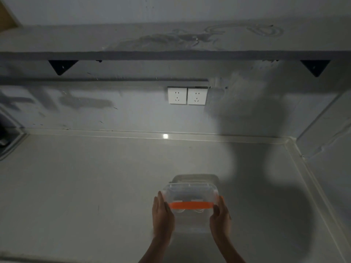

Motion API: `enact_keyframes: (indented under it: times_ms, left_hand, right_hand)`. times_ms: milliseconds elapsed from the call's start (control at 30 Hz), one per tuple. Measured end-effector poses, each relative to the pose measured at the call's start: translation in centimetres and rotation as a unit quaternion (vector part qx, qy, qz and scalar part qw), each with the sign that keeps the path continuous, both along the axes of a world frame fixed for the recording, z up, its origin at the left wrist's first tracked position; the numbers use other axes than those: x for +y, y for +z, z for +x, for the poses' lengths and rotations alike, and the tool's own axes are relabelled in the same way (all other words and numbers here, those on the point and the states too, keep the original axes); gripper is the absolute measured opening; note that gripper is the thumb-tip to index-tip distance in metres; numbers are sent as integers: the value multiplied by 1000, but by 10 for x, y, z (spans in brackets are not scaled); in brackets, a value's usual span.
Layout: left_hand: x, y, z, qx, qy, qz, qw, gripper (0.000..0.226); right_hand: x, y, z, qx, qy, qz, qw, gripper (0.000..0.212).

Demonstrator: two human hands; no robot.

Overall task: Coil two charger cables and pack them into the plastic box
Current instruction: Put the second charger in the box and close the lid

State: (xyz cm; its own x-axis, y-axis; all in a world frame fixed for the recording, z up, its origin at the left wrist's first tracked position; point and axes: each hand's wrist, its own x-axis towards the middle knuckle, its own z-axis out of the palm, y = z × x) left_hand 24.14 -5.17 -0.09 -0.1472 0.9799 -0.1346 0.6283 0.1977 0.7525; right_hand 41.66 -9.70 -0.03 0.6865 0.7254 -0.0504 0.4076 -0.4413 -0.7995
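A clear plastic box [190,194] with an orange handle [190,205] across its lid is held just above or on the pale counter, near the front middle. My left hand [162,217] presses flat against its left side and my right hand [220,218] against its right side. Pale shapes [198,210] show faintly through the box under the handle; I cannot tell whether they are cables. No loose cable lies on the counter.
The pale counter [95,186] has a raised lip at the back and right. Two white wall sockets [187,95] sit on the back wall under a grey shelf [171,40] on black brackets. A dark object [7,135] stands at the left edge.
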Motion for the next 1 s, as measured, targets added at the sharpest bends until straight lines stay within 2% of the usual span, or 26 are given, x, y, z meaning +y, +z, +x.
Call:
enact_keyframes:
  times_ms: [200,267,333,433,533,633,700,1000]
  left_hand:
    - [5,1,-3,36,-34,-12,999,52]
    - [8,1,-7,101,-49,-6,994,56]
    - [12,5,-6,197,-64,32,978,63]
    - [22,21,10,250,-122,82,957,65]
    - [25,19,26,270,-198,74,940,60]
    - [19,3,26,274,-198,61,939,60]
    - [17,-1,26,278,-190,65,939,61]
    - [28,-1,33,306,-202,47,929,63]
  right_hand:
    - [3,-7,5,6,19,-36,999,48]
    - [3,-4,9,-15,61,-70,996,47]
    - [2,1,7,-74,98,-87,989,51]
    - [3,12,-5,-211,144,-90,963,72]
    - [18,17,-7,-283,179,-74,939,69]
    - [35,11,-3,-328,244,-97,907,66]
    - [38,9,-2,-339,256,-112,898,66]
    - [44,8,-7,-316,222,-129,913,64]
